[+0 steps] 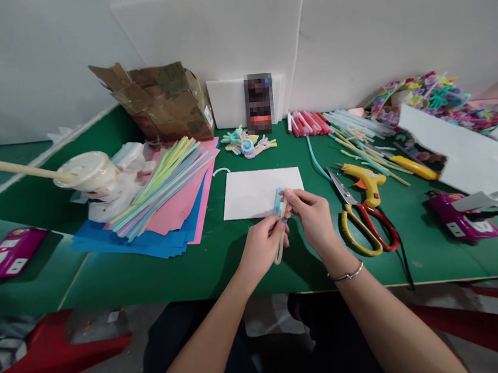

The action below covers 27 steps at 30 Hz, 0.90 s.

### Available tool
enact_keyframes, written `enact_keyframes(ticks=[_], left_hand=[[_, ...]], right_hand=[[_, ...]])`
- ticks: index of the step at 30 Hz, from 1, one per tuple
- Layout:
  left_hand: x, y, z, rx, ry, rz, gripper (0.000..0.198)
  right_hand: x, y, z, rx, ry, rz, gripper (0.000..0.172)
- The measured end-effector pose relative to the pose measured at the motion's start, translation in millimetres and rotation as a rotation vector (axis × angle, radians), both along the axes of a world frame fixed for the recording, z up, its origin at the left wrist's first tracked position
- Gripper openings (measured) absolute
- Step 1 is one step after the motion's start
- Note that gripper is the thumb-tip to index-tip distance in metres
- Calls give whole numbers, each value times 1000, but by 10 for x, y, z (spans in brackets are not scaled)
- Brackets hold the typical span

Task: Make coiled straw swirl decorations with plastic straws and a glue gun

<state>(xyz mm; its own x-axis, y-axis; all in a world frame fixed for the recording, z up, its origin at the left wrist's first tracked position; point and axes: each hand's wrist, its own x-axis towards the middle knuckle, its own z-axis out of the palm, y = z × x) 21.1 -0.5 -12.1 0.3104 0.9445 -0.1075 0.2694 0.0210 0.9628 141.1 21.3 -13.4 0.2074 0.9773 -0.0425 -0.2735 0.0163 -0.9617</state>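
My left hand and my right hand meet over the near edge of a white card. Both are closed, fingertips pinching a small bundle of bent pipe cleaners, with a light blue part above and a cream loop hanging below. My fingers hide part of the bundle. Beyond the card lies a cluster of pastel pipe-cleaner shapes, with a short white curved piece at the card's far left corner. To the right are scissors with yellow and red handles and a yellow glue gun.
Pastel pipe cleaners lie on pink and blue sheets at left. Behind stand a cardboard box and a blurred phone. Pink sticks, a yellow cutter, a purple power strip and a lidded cup surround the workspace.
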Motion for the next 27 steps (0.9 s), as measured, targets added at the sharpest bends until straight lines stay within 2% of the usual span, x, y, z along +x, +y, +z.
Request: enact_keyframes(ticks=[5, 11, 14, 20, 24, 27], left_hand=[[31, -35, -5, 12, 58, -41, 26], [81, -72, 4, 2, 78, -99, 29], [95, -82, -4, 14, 95, -87, 29], [92, -79, -43, 71, 110, 51, 28], [96, -74, -39, 152, 130, 30, 15], [105, -69, -48, 181, 131, 16, 34]], right_hand=[[74, 63, -4, -25, 130, -230, 21], [237, 164, 1, 20, 157, -429, 25], [293, 179, -15, 48, 168, -444, 24], [296, 181, -50, 77, 159, -453, 22], [249, 187, -52, 41, 203, -452, 24], [216, 191, -50, -18, 259, -444, 26]])
